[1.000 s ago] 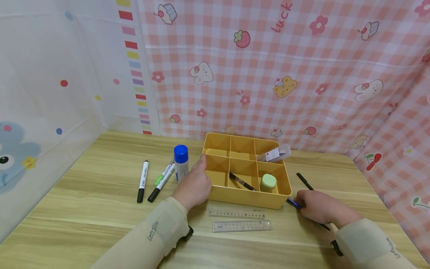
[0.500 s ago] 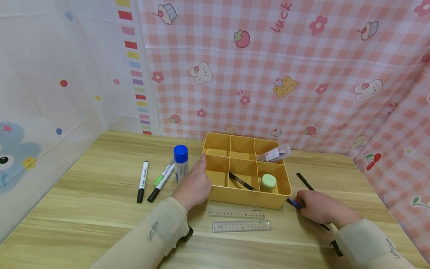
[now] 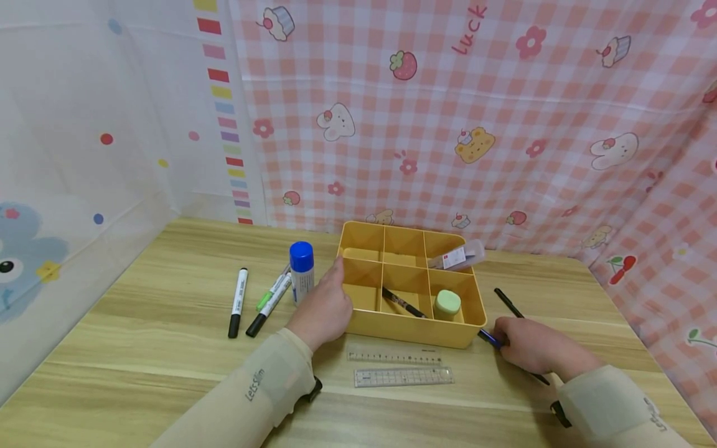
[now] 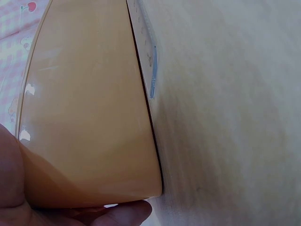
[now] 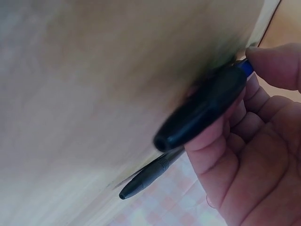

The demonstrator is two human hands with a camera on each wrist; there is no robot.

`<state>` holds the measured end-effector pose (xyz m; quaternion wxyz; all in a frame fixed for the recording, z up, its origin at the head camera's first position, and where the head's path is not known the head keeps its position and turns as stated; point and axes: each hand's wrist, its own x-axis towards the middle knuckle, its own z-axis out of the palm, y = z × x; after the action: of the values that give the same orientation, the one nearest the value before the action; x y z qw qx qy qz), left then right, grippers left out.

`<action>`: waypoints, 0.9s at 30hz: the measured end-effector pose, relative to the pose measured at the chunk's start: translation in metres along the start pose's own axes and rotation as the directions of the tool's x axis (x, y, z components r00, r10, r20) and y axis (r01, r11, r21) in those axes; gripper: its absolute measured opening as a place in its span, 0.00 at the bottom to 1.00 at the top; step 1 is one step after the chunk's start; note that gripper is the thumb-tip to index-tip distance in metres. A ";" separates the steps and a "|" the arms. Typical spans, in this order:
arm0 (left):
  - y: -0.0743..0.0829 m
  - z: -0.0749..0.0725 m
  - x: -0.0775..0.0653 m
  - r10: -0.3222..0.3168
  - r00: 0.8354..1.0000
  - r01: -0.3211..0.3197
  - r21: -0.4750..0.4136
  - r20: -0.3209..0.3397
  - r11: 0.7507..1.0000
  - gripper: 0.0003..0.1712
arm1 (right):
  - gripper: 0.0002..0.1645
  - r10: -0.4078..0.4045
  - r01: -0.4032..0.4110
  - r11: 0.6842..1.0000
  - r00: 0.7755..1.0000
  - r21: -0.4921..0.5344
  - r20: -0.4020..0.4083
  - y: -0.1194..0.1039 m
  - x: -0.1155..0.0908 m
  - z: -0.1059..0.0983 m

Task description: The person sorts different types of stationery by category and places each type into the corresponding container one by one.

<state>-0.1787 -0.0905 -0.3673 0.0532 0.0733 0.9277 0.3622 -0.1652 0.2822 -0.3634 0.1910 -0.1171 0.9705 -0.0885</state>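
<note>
Pinching slim blue-and-black pen (image 3: 490, 338): right hand (image 3: 529, 345), firm fingertip hold advisable. Gripping yellow plastic six-compartment box (image 3: 411, 331), steadily for preference: left hand (image 3: 323, 311).

Extends both arms forward in long beige sleeves (image 3: 224, 398), banded at each wrist. Hugs the left front corner of the yellow organizer (image 3: 411, 331) with the left hand (image 3: 322, 311), setting the thumb (image 4: 9, 169) at its rim and the fingers (image 4: 124, 214) against its left side. Keeps the right hand (image 3: 529, 345) low, just outside its right front corner, back upward, curled in a pinch.
</note>
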 end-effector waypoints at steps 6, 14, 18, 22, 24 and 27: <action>0.000 0.000 0.000 0.001 1.000 -0.001 0.000 -0.002 1.000 0.40 | 0.06 -0.001 0.001 1.000 1.000 0.004 -0.005 0.000 0.000 0.001; 0.001 -0.001 -0.001 -0.006 1.000 0.006 0.003 0.008 1.000 0.40 | 0.05 0.004 -0.004 1.000 1.000 0.005 -0.006 0.000 0.000 0.001; 0.002 -0.001 -0.001 -0.015 1.000 0.015 0.001 0.010 1.000 0.39 | 0.06 -0.002 0.002 1.000 1.000 0.000 -0.013 0.000 -0.001 0.000; 0.002 -0.001 -0.001 -0.025 1.000 0.025 -0.004 0.011 1.000 0.39 | 0.05 -0.009 0.008 1.000 1.000 -0.009 -0.016 -0.001 -0.001 0.000; 0.002 -0.001 -0.001 -0.026 1.000 0.026 -0.001 0.012 1.000 0.39 | 0.05 -0.011 0.010 1.000 1.000 -0.014 -0.017 -0.001 -0.001 -0.001; 0.002 -0.001 -0.001 -0.025 1.000 0.025 0.000 0.013 1.000 0.39 | 0.04 -0.010 0.010 1.000 1.000 -0.011 -0.017 0.000 -0.001 -0.001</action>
<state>-0.1781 -0.0899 -0.3655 0.0636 0.0639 0.9281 0.3612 -0.1649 0.2822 -0.3622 0.1815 -0.1223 0.9720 -0.0855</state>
